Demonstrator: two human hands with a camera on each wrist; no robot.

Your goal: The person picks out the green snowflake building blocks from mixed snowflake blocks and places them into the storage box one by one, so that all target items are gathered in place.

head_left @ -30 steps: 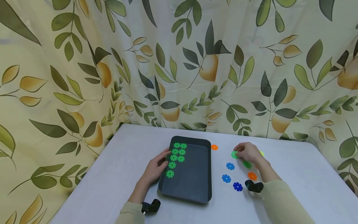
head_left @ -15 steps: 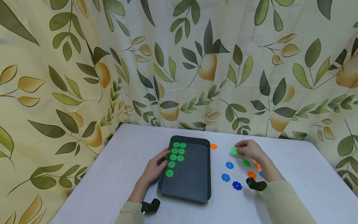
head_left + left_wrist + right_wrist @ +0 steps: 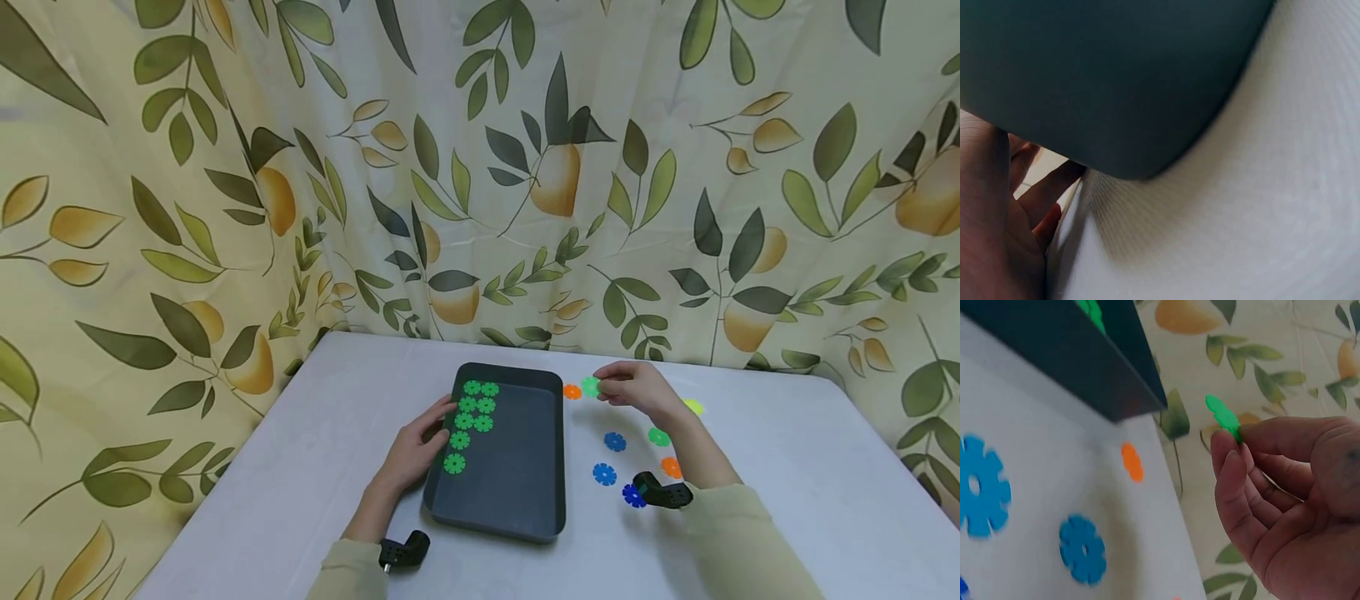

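My right hand (image 3: pixel 637 390) pinches a green notched plastic disc (image 3: pixel 1224 415) between thumb and fingers, held above the table beyond the tray's right side. My left hand (image 3: pixel 416 446) holds the left rim of a dark grey rectangular tray (image 3: pixel 517 467), its fingertips at the edge; in the left wrist view the tray wall (image 3: pixel 1116 94) hides part of the fingers. Inside the tray, several green discs (image 3: pixel 454 463) lie flat along the left side, paired toward the far end and single nearer me.
Right of the tray lie an orange disc (image 3: pixel 572 392), blue discs (image 3: pixel 604 474), a dark blue disc (image 3: pixel 632 496) partly behind the wrist camera, a green disc (image 3: pixel 658 437), another orange disc (image 3: pixel 671 467) and a yellow disc (image 3: pixel 693 407). A leaf-patterned curtain (image 3: pixel 480 208) hangs behind the white table (image 3: pixel 337 375).
My right hand has lifted the green disc and carried it left and farther away, toward the tray's far right corner. The left hand and tray stay put.
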